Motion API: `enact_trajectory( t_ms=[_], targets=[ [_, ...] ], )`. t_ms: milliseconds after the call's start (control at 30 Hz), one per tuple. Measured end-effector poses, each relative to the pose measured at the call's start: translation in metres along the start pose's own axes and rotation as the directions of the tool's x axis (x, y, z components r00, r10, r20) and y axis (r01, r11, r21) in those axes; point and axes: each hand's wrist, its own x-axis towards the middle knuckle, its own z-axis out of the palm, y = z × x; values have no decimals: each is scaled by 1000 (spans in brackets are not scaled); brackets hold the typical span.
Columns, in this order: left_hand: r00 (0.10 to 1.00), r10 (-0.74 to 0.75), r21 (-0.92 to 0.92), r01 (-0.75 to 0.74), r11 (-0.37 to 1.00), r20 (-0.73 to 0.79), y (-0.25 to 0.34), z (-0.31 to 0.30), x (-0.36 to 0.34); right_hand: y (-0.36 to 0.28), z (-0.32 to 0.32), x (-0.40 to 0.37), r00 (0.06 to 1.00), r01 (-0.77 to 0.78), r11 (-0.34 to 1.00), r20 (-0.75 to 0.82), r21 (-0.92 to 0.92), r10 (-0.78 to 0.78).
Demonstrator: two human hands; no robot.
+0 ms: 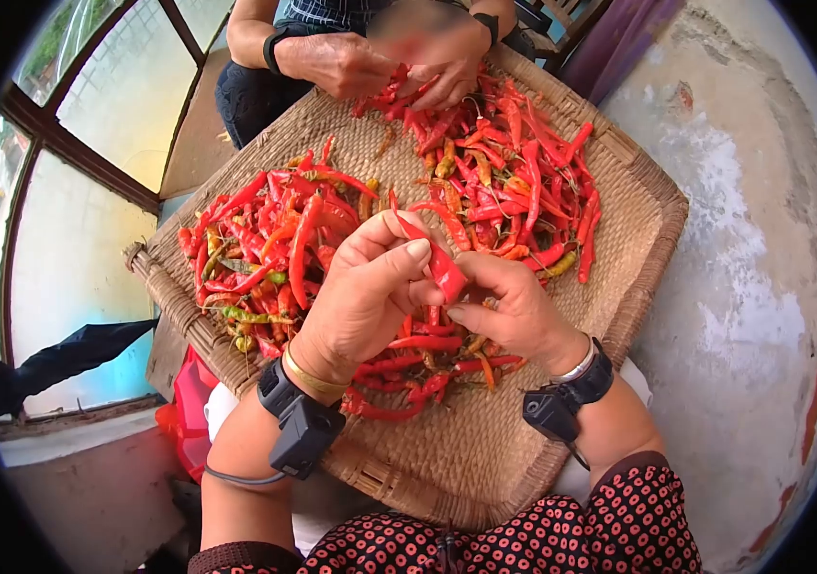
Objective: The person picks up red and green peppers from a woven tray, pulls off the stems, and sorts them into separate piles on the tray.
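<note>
Your left hand (351, 297) grips one pepper (445, 273), your right hand (523, 316) pinching its thick end. Piles (305, 234) remain on the tray (652, 215); which are finished, you can't tell.

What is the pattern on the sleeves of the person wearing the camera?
Pinkish rings on black; head view.

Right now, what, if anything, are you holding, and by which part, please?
A red chili pepper: the left hand grips its middle; the right hand is at its broad end.
</note>
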Motion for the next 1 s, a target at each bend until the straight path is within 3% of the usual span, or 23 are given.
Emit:
enact_trajectory(
  t_ms=[100, 233, 300, 333, 400, 467, 533, 567, 633, 767, 833, 867, 933, 1000],
  targets=[
    [998, -24, 49, 21, 999, 61, -4, -6, 1, 3, -4, 0, 999, 17, 994, 50, 104, -22],
    [1000, -9, 111, 7, 994, 19, -10, -7, 3, 3, -10, -5, 997, 7, 998, 73, 66, -12],
    [994, 31, 425, 18, 905, -109, -5, -6, 5, 1, -22, -9, 982, -188, 957, 7, 220, 191],
    [994, 33, 429, 16, 903, -107, -6, -9, 6, -6, -27, -9, 974, -202, 947, -53, 250, 222],
    [999, 16, 764, 27, 645, -48, -13, -21, 11, 0, -38, -10, 973, -110, 926, -150, 362, 175],
    [994, 65, 849, -108, 517, 87, -23, -33, 15, 4, -44, -9, 976, -63, 889, -160, 453, 151],
    [953, 10, 948, -303, 97, 303, -14, -20, 13, 6, -44, -7, 976, -17, 842, -174, 540, 132],
    [952, 9, 947, -306, 95, 307, -15, -18, 12, 6, -41, -6, 983, 11, 806, -154, 592, 99],
    [928, 172, 941, -312, -130, 331, -19, -15, 10, 4, -37, -7, 992, 6, 766, -100, 642, 76],
    [903, 75, 906, -419, -63, 423, -18, -19, 14, 3, -30, -9, 996, 37, 710, -79, 703, 27],
    [954, -66, 949, -298, -102, 293, -17, -16, 12, 2, -30, -9, 997, 65, 629, -77, 775, -10],
    [953, -65, 948, -302, -104, 296, -16, -14, 11, 2, -32, -8, 997, 69, 631, -78, 773, -13],
    [956, -117, 963, -262, 62, 267, -12, -10, 10, 7, -38, -8, 986, 153, 494, -168, 856, -13],
    [959, -180, 975, -205, 81, 217, -4, -5, 9, 13, -48, -8, 978, 176, 502, -209, 846, 9]
  ],
)
